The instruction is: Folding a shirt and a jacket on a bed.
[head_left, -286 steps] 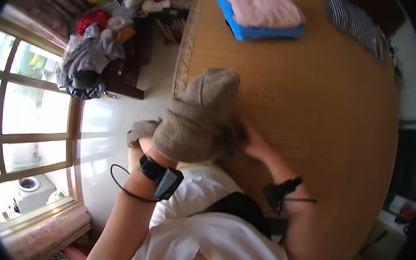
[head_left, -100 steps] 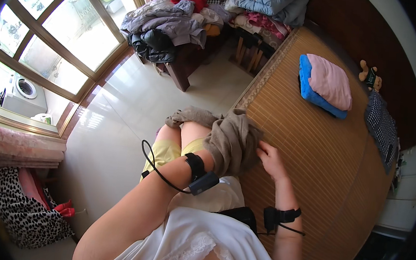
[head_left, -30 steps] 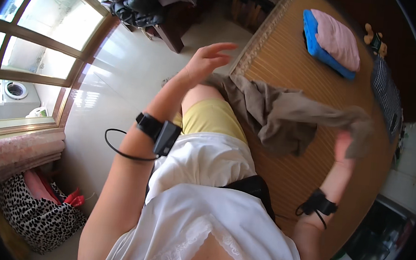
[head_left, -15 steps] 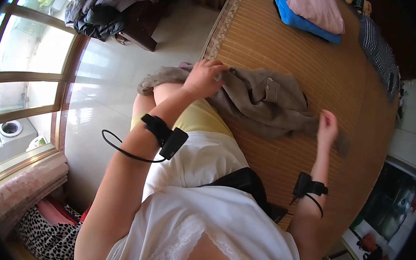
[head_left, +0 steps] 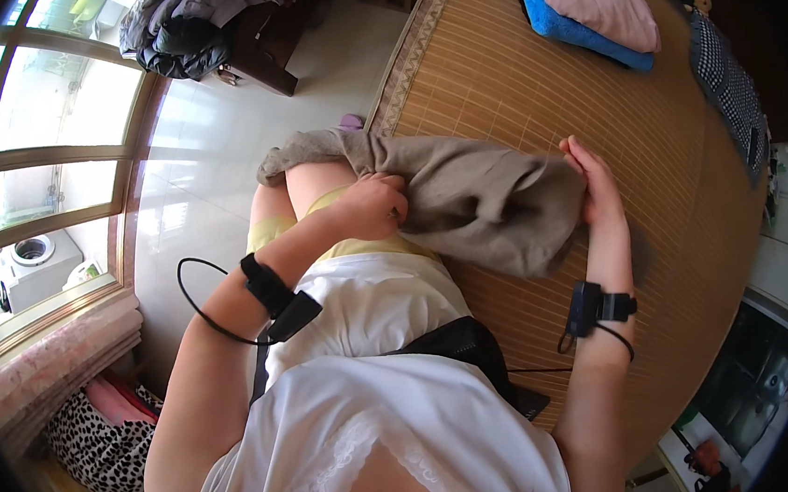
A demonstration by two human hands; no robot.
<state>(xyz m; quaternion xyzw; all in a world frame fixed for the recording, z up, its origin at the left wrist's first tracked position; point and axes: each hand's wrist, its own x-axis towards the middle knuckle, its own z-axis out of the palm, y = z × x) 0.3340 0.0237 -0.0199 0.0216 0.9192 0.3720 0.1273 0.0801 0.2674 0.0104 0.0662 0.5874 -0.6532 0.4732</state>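
— One broad, ribbed tan mat; one rumpled brown cloth garment over it at one o'clock!
— And two hands: left hand, eleven o'clock, clenched on its edge; right hand, two o'clock, fingers straight at its end!

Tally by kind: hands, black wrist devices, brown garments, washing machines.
Hands: 2 (left hand, right hand)
Black wrist devices: 2
Brown garment: 1
Washing machine: 1
Total: 6

Home bedroom: mat-covered bed, clothes pile, washing machine beyond window.
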